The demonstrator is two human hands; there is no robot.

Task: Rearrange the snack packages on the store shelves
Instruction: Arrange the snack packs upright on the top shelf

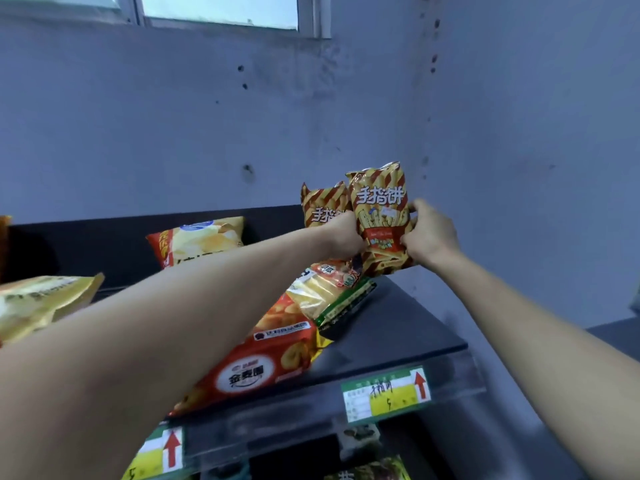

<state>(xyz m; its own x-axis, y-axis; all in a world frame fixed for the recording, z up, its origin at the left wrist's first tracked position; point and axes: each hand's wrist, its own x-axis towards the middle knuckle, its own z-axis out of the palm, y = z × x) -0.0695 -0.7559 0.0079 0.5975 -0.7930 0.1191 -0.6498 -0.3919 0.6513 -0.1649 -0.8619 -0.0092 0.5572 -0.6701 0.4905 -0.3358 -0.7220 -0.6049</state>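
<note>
A red and gold striped snack bag [381, 216] stands upright at the back right of the top black shelf [408, 327]. My left hand [341, 237] grips its left edge and my right hand [429, 233] grips its right edge. Just behind it to the left stands a second striped bag [320, 202] of the same kind, partly hidden by my left hand. Under my left forearm lie an orange biscuit bag [273, 358] and a yellow and green bag [329, 292], both flat on the shelf.
A yellow chip bag [201, 240] leans at the shelf's back. A gold bag [38, 303] sits at the far left. Price labels [386, 393] with red arrows line the shelf's front rail. A grey wall rises behind and to the right. More packages show on the shelf below.
</note>
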